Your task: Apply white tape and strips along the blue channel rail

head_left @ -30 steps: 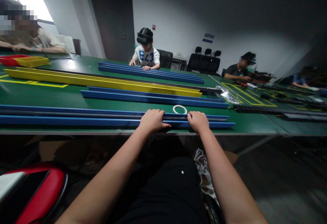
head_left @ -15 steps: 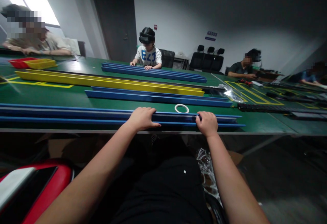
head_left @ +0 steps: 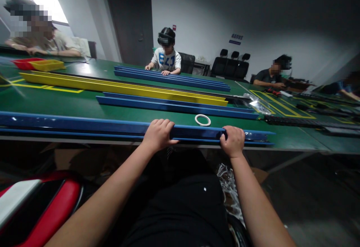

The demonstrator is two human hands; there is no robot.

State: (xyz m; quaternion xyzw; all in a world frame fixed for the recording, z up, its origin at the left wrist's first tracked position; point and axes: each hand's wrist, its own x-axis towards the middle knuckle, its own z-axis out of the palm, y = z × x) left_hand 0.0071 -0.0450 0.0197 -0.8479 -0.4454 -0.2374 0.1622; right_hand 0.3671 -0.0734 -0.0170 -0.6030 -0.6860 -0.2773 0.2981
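Note:
A long blue channel [head_left: 75, 125] lies along the near edge of the green table, its open side tilted toward me. My left hand [head_left: 159, 135] grips it near the middle of the view, fingers over the far edge and thumb at the near edge. Farther right, my right hand [head_left: 233, 140] is closed on the same channel, close to its right end. Just beyond the channel, between the hands, a white ring [head_left: 203, 120] lies flat on the table.
Behind lie another blue channel [head_left: 174, 106], a long yellow channel [head_left: 126, 88] and a stack of blue channels [head_left: 171, 79]. Red [head_left: 26, 63] and yellow [head_left: 47, 65] trays stand far left. Several people sit around the table [head_left: 287, 134]. A red-and-black seat [head_left: 60, 198] is at lower left.
The near blue channel has rolled in my hands, so its inner face now shows wider. Both hands have shifted slightly right and down in the view, still on the channel.

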